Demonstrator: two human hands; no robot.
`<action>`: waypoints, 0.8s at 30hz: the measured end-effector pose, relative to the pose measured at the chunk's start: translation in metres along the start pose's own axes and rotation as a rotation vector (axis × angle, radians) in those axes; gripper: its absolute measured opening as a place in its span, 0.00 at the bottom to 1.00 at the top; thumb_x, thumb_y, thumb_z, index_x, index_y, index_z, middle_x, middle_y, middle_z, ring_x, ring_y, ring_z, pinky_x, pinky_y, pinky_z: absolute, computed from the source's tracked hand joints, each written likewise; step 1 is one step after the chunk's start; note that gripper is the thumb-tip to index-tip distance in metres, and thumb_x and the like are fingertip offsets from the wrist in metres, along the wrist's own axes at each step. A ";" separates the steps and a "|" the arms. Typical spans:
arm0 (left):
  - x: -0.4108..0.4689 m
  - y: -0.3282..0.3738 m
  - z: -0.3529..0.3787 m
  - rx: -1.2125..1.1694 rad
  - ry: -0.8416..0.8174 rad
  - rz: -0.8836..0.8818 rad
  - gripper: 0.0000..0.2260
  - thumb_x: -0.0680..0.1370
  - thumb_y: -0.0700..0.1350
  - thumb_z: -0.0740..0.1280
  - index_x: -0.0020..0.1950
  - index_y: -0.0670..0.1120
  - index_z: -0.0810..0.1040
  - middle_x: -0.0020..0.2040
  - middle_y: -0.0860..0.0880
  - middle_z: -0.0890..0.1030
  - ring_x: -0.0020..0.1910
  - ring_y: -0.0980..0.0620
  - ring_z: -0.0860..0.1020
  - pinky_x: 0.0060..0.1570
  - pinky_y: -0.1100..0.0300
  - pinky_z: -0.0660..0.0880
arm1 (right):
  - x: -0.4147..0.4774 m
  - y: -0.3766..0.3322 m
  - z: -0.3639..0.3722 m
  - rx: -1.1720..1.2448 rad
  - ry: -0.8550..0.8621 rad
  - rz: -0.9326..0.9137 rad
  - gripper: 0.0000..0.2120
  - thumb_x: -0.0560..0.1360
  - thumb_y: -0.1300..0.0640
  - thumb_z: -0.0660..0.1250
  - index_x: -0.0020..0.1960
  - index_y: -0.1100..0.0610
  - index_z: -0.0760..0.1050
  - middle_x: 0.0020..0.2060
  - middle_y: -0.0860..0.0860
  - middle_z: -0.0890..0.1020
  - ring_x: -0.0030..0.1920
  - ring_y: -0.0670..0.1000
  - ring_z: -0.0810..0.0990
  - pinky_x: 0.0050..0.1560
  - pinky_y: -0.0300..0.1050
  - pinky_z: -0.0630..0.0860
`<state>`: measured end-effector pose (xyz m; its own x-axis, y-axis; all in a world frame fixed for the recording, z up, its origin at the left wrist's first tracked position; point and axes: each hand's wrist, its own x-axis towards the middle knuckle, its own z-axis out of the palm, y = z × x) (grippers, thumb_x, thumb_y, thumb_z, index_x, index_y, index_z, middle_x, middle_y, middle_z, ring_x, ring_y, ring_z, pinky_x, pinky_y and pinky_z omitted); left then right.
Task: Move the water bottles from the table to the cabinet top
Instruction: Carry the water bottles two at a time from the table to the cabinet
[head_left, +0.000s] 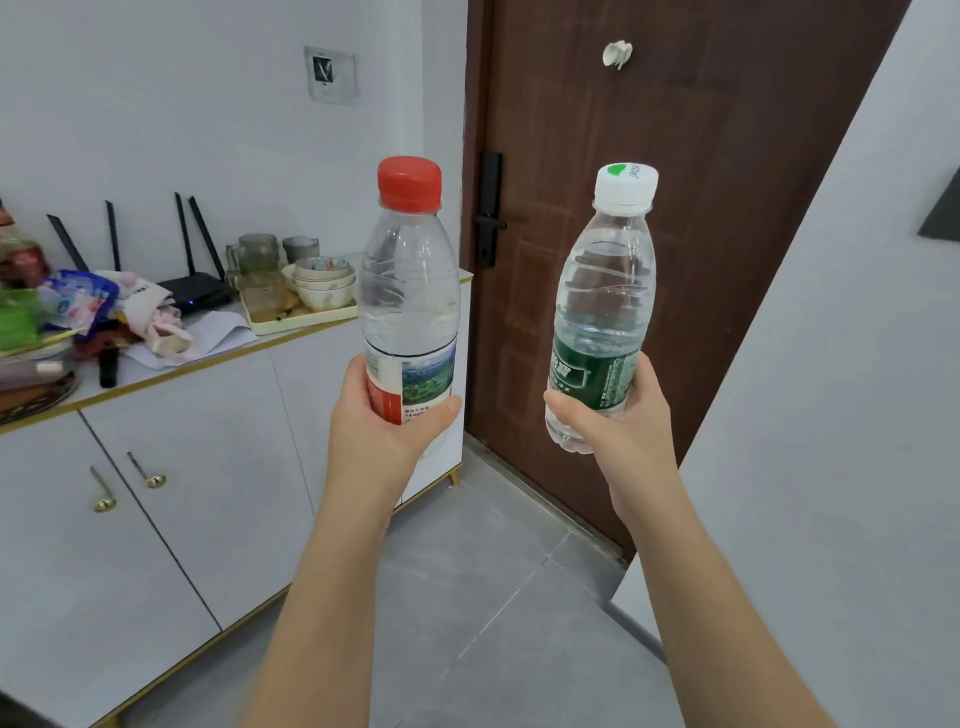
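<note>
Two water bottles, both carried in the air in front of the person. The red-capped bottle (410, 296) stands nearly upright in the left hand (384, 431), whose fingers and thumb wrap its red-and-white label. At its 3 o'clock, clearly apart from it, we see the green-labelled bottle (602, 306) with a white cap, leaning slightly toward 1 o'clock. The right hand (618, 421) grips it round the label and lower body. The two hands are held apart, each clamped on its own bottle, and neither bottle touches any surface.

At 9 o'clock of the red-capped bottle we find the white cabinet (208, 467), its top edged in gold. On that top, nearest the bottle, a cream tray (301, 319) carries stacked bowls (324, 283) and glass mugs (257, 260). Further toward 9 o'clock sits a black router (200, 293) with raised antennas, then a heap of packets and cloth.

At 12 o'clock behind both bottles we note a brown door (675, 208) with a black handle (488, 218). Grey floor tiles (493, 597) lie at 6 o'clock, between the forearms.
</note>
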<state>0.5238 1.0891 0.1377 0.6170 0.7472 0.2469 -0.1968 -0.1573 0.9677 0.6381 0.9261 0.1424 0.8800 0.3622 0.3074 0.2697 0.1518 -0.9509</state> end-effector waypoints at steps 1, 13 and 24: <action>0.012 -0.005 0.005 0.005 -0.001 -0.004 0.24 0.66 0.39 0.79 0.55 0.54 0.74 0.52 0.54 0.82 0.50 0.54 0.81 0.50 0.56 0.79 | 0.012 0.005 0.001 -0.002 0.000 0.003 0.22 0.69 0.71 0.74 0.55 0.51 0.72 0.34 0.40 0.81 0.33 0.39 0.78 0.32 0.33 0.75; 0.212 -0.045 0.054 -0.049 -0.036 -0.007 0.27 0.67 0.40 0.78 0.62 0.51 0.73 0.55 0.52 0.82 0.53 0.52 0.81 0.50 0.56 0.80 | 0.200 0.058 0.058 0.022 0.024 -0.001 0.25 0.69 0.69 0.75 0.61 0.53 0.72 0.42 0.44 0.81 0.37 0.40 0.81 0.35 0.35 0.78; 0.342 -0.092 0.084 -0.037 -0.024 -0.040 0.26 0.67 0.40 0.78 0.61 0.51 0.73 0.54 0.52 0.82 0.51 0.54 0.82 0.44 0.62 0.80 | 0.327 0.115 0.099 0.016 0.061 0.061 0.28 0.68 0.66 0.76 0.64 0.52 0.71 0.50 0.48 0.82 0.45 0.43 0.83 0.37 0.35 0.80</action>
<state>0.8171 1.3049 0.1370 0.6431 0.7366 0.2096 -0.1995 -0.1031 0.9745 0.9181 1.1528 0.1375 0.9169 0.3145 0.2456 0.2089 0.1463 -0.9669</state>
